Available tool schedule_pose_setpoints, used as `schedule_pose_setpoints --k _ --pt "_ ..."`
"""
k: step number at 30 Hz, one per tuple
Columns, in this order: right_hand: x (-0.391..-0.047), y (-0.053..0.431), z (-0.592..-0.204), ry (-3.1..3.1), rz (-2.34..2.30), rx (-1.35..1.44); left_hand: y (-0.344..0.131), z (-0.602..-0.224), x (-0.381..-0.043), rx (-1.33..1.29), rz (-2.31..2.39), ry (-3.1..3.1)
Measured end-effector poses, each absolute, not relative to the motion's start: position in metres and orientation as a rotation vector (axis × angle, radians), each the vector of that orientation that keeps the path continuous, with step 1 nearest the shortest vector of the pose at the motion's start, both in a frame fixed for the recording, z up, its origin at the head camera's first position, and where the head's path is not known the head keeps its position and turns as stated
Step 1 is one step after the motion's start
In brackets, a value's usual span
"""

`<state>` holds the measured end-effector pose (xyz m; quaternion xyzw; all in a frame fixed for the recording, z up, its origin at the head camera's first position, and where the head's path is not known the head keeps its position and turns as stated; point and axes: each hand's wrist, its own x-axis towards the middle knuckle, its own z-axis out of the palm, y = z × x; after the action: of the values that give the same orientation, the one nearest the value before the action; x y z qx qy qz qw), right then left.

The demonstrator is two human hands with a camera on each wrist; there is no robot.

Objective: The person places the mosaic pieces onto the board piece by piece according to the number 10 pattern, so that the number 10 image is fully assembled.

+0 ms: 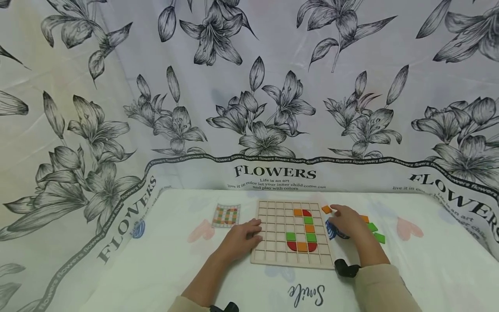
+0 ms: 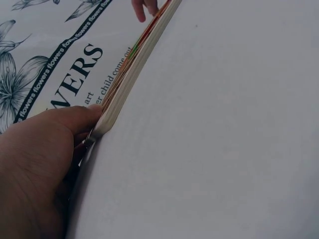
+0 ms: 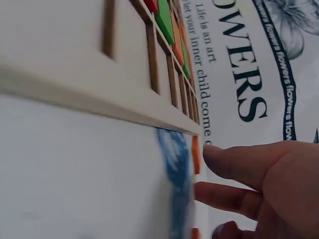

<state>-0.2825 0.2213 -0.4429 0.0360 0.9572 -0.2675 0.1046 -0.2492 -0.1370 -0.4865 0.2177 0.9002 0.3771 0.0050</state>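
Note:
A wooden grid board [image 1: 273, 255] lies flat with orange and green square tiles and red rounded-corner tiles set in some of its cells. My left hand [image 1: 241, 240] holds the board's left edge; its thumb presses at the rim in the left wrist view. Beyond the board's far right corner lies a loose orange tile [image 1: 326, 209]. Close beside that tile are the fingertips of my right hand [image 1: 348, 220], thumb and index finger apart in the right wrist view. Whether they touch the tile I cannot tell.
A small pattern card [image 1: 226, 216] with a coloured grid lies left of the board. More loose tiles, among them a green one [image 1: 378, 238], lie right of my right hand. The white printed cloth [image 1: 156, 260] covers the table, and a flowered curtain [image 1: 273, 143] hangs behind.

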Motion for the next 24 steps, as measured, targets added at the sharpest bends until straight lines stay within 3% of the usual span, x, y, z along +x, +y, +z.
schedule_pose_setpoints --k 24 --pt "-0.320 0.215 -0.424 2.846 -0.495 0.047 -0.137 -0.487 -0.248 0.662 1.203 2.808"
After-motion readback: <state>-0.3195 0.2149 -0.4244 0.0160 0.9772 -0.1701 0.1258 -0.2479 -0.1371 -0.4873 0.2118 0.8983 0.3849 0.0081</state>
